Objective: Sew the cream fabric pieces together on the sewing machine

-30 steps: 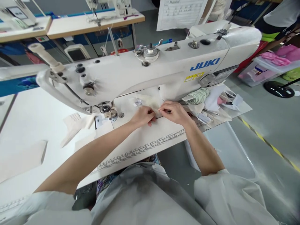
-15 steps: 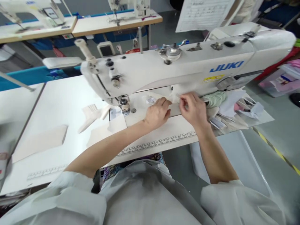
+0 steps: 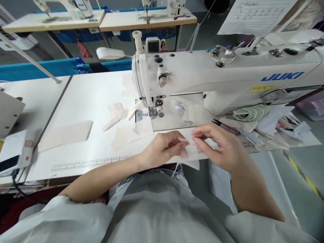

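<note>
A small pale fabric piece (image 3: pixel 192 164) hangs at the table's front edge, between my two hands. Thumb and fingers of my left hand (image 3: pixel 164 148) are closed in a pinch on its left side. My right hand (image 3: pixel 221 145) is pinched at its upper right edge, though the fingertips partly hide the grip. Behind them stands a white sewing machine (image 3: pixel 192 76), its presser foot (image 3: pixel 152 112) left of my hands. Cream fabric (image 3: pixel 193 110) with a small label (image 3: pixel 179 106) lies on the machine bed.
Pale cut pieces (image 3: pixel 65 134) and a gathered strip (image 3: pixel 117 114) lie on the left. On the right are a green cord coil (image 3: pixel 250 113), dark-tipped snips (image 3: pixel 226 127) and scraps (image 3: pixel 274 130). A printed ruler (image 3: pixel 93 162) runs along the front edge.
Both hands have come from the machine bed toward the table's front edge, bringing the pale piece into view. The camera view has shifted left, uncovering the snips and the cream fabric.
</note>
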{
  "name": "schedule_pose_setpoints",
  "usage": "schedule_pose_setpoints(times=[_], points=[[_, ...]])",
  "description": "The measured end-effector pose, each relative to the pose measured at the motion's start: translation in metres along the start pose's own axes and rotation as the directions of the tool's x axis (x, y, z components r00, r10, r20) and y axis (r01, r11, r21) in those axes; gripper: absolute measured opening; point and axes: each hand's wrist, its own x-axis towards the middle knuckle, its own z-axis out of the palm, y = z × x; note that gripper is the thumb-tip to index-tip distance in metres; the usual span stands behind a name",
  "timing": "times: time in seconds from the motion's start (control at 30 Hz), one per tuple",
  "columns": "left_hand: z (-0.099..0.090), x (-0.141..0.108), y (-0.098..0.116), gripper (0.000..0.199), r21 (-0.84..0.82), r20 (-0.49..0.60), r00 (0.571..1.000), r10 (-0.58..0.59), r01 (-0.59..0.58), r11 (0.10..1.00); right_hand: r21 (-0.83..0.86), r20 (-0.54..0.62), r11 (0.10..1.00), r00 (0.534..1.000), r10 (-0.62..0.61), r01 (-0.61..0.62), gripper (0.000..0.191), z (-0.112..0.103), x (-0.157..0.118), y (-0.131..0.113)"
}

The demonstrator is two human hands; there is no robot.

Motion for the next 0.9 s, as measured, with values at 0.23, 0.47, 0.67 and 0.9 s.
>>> schedule_pose_setpoints(times=[0.23, 0.47, 0.67, 0.9], points=[[-0.067, -0.046, -0.009, 0.044, -0.066, -0.222, 0.952, -0.211, 0.201, 0.977, 0.479, 0.268, 0.877, 0.958, -0.100, -0.043, 0.015, 0.075, 0.022, -0.010], [-0.123, -0.050, -0.023, 0.028, 0.049, -0.305, 0.915, -0.263, 0.291, 0.955, 0.469, 0.430, 0.857, 0.903, -0.011, -0.213, 0.023, 0.114, 0.053, -0.018], [-0.142, -0.010, -0.024, 0.013, 0.220, -0.310, 0.909, -0.280, 0.355, 0.909, 0.357, 0.502, 0.870, 0.856, 0.127, -0.339, 0.028, 0.107, 0.075, -0.009], [-0.148, 0.020, -0.031, 0.009, 0.517, -0.328, 0.929, -0.173, 0.330, 0.789, 0.437, 0.498, 0.777, 0.841, 0.211, -0.453, 0.028, 0.113, 0.079, 0.015]])
